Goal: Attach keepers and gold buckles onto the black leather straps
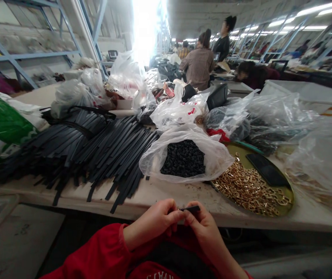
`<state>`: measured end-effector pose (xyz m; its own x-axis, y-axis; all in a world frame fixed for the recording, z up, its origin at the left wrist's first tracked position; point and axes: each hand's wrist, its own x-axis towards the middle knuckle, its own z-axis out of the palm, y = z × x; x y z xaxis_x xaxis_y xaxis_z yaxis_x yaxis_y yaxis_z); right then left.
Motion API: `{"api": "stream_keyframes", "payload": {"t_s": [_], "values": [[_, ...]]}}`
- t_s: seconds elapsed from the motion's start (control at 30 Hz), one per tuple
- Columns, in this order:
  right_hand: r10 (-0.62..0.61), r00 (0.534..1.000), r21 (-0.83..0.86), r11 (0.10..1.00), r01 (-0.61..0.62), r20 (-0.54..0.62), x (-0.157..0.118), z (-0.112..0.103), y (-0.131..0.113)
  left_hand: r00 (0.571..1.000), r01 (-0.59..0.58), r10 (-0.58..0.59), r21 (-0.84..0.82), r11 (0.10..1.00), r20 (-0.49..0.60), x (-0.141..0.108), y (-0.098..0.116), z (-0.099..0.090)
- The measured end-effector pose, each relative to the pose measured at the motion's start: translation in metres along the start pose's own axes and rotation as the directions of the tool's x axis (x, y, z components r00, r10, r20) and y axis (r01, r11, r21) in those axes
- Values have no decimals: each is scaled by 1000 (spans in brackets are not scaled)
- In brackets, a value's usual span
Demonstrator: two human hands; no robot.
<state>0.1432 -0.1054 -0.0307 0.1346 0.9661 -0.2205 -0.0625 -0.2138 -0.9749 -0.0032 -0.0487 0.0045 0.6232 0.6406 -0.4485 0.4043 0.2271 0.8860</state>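
Note:
Close together at the table's front edge, my left hand (164,217) and my right hand (202,224) both pinch a short black strap (192,209). Its flat end shows between the right thumb and fingers; the rest is hidden by my hands. A tiny glint shows by the left fingertips, too small to name. Beyond my hands, an opened clear plastic bag (151,164) holds many small black pieces (183,159). To the right, a round yellowish tray (288,199) carries a heap of gold metal buckles (247,186) and a black flat rectangular object (267,169).
A large pile of black strips (104,151) spreads over the left of the table (154,195), some ends overhanging its front. A green and white sack (6,120) stands far left. Clear plastic bags (180,108) crowd the back. Co-workers (199,64) are farther off.

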Motion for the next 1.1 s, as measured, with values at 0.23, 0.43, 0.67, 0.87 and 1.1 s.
{"api": "stream_keyframes", "payload": {"t_s": [0.23, 0.43, 0.67, 0.87, 1.1], "values": [[19, 999, -72, 997, -17, 32, 23, -1, -2, 1000, 23, -24, -28, 999, -16, 16, -4, -5], [60, 998, -36, 998, -59, 31, 36, -1, 6, 995, -91, 96, 108, 990, -42, 21, -2, -16], [-39, 982, -244, 966, 85, 186, 44, -8, -8, 982, -74, 88, 91, 993, -165, 42, -12, -18], [-332, 939, -882, 413, 228, 87, 105, -48, -31, 961, -166, 212, 248, 955, -175, 48, -3, -23], [-340, 937, -946, 269, 180, 82, 150, -58, -28, 973, -121, 147, 150, 981, -178, 39, -3, -25]]}}
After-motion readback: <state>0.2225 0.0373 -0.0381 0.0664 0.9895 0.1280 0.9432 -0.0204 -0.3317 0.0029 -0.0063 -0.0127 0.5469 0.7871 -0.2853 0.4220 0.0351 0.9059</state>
